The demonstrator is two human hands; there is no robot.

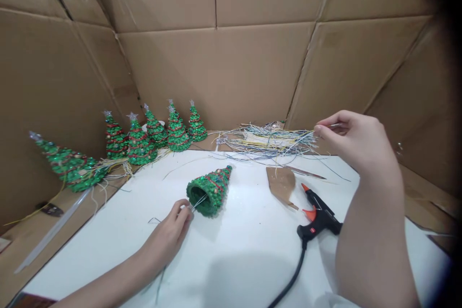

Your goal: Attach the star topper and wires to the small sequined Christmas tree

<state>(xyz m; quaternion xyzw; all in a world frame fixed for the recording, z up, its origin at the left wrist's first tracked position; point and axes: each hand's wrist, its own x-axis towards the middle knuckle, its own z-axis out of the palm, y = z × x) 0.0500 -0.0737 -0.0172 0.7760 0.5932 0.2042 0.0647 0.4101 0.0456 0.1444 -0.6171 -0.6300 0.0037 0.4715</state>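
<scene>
A small green Christmas tree (216,185) with red garland and beads lies on its side on the white tabletop, its hollow base turned toward my left hand (176,224). That hand is closed on thin wires (199,202) that run into the open base. Farther back on the right, my right hand (355,137) pinches thumb and forefinger together at the end of a thin wire (311,131). The wire belongs to a loose pile of white, yellow and blue wires (267,139) along the table's back edge.
A black glue gun (317,214) with an orange tip lies beneath my right forearm, its cord running to the front. Near it is a brown cardboard scrap (280,184). Several star-topped trees (178,130) stand back left; one tree (70,166) leans. Cardboard walls (216,67) enclose the table.
</scene>
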